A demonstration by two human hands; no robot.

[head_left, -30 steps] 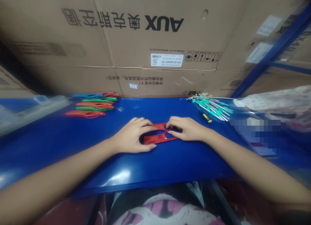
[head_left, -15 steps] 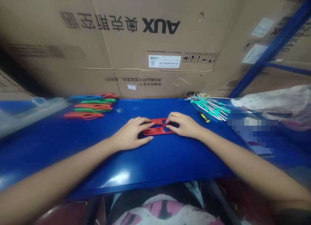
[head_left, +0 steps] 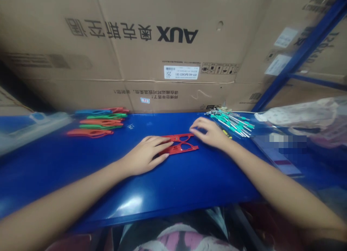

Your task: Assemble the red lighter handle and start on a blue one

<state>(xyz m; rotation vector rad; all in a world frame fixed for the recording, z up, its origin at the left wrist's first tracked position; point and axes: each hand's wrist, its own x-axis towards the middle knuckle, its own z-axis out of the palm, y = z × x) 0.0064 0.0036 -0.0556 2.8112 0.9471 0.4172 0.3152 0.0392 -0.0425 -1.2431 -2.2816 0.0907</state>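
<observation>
Two red plastic pieces lie side by side on the blue table, an upper piece (head_left: 184,138) and a lower piece (head_left: 184,148). Each is long and narrow, with a rounded loop opening toward the right end. Covering their left ends is my left hand (head_left: 148,153); its fingers reach over the top and its thumb presses near the lower edge, holding the pieces there. My right hand (head_left: 210,133) hovers just past the upper piece's right end. Its thumb and forefinger tips are drawn together in a pinch; whether something small is between them is hidden.
Red, green and blue plastic pieces (head_left: 101,122) are stacked at the back left. Several metal rods with teal parts (head_left: 231,122) lie at the back right, beside a yellow-and-black tool (head_left: 227,134). A cardboard box (head_left: 151,63) walls off the back. A clear plastic container (head_left: 40,126) stands left.
My right hand has lifted off the red pieces and moved a little right, uncovering their right ends. My left hand stays on their left ends. The view has shifted slightly.
</observation>
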